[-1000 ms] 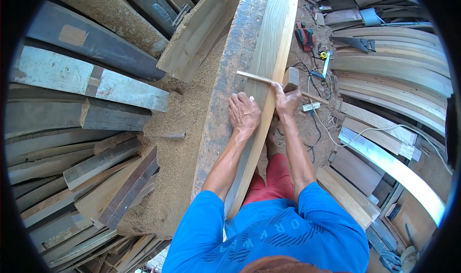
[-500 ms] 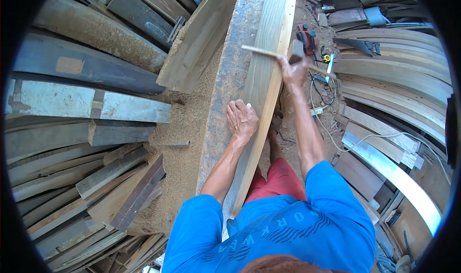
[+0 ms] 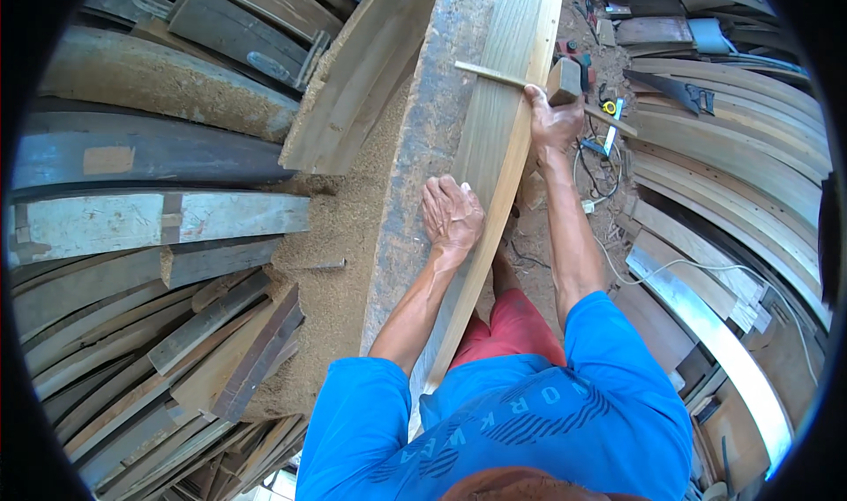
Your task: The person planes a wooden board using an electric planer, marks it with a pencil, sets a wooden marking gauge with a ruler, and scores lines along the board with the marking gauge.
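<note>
A long wooden plank (image 3: 496,122) with a pale front edge runs away from my body along the weathered workbench (image 3: 422,117). My right hand (image 3: 556,129) is closed around a wooden marking gauge (image 3: 565,78), at the plank's right edge. The gauge's thin bar lies across the plank's top, and its block shows just beyond my fingers. Nearer to me, my left hand (image 3: 453,212) rests palm down across the plank with fingers extended, holding nothing. The underside of the gauge is hidden.
Stacked boards (image 3: 150,148) fill the left side, with sawdust (image 3: 340,236) beside the bench. On the right are a handsaw (image 3: 675,88) on curved planks, a yellow tape measure (image 3: 609,107), a metal square (image 3: 609,135) and a loose white cable (image 3: 670,267).
My right hand and the marking gauge have shifted a little farther away along the plank. My left hand stays on the plank; the whole view has shifted slightly.
</note>
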Demonstrator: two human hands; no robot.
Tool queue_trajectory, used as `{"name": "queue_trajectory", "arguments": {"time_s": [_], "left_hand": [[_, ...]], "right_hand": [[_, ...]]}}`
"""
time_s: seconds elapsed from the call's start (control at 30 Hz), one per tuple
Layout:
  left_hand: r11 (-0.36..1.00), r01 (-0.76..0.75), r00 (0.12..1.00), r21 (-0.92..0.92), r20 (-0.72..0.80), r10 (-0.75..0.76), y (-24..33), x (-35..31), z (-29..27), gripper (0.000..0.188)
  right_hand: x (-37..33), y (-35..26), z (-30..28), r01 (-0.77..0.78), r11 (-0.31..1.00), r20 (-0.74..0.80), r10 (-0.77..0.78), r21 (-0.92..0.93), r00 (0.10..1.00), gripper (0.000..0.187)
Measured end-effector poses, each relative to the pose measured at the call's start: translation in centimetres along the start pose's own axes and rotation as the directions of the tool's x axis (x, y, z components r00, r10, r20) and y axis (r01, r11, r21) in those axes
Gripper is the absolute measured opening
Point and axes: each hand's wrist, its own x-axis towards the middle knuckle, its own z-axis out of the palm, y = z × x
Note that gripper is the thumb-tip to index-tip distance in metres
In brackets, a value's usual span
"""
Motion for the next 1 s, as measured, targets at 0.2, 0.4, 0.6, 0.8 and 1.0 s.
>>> {"name": "queue_trajectory", "arguments": {"time_s": [0.2,0.4,0.6,0.8,1.0], "left_hand": [[1.000,0.006,1.000,0.010,0.006,-0.006,1.1,3.7,0.8,0.025],[1.000,0.027,0.999,0.010,-0.033,-0.026,3.5,8.2,1.3,0.025],[1.000,0.002,0.999,-0.024,-0.033,-0.003,4.8,8.6,1.3,0.025],[1.000,0.004,0.999,0.016,-0.050,-0.003,2.9,8.1,2.1,0.025],[1.000,-0.016,0.999,0.019,-0.036,0.016,3.4,8.1,1.9,0.025]], "right_hand": [[-1.5,-0.5,-2.8,-0.141,0.988,0.273,0.120,0.058,0.954,0.077],[-3.5,-1.1,-2.4,-0.060,0.989,0.172,0.037,0.135,0.984,0.058],[9.1,1.8,3.6,0.194,0.967,-0.044,-0.190,0.163,0.981,0.048],[7.4,-0.2,1.9,-0.002,0.986,0.184,-0.028,0.164,0.983,0.059],[2.6,0.4,0.7,-0.104,0.977,0.151,0.076,0.188,0.986,0.072]]}}
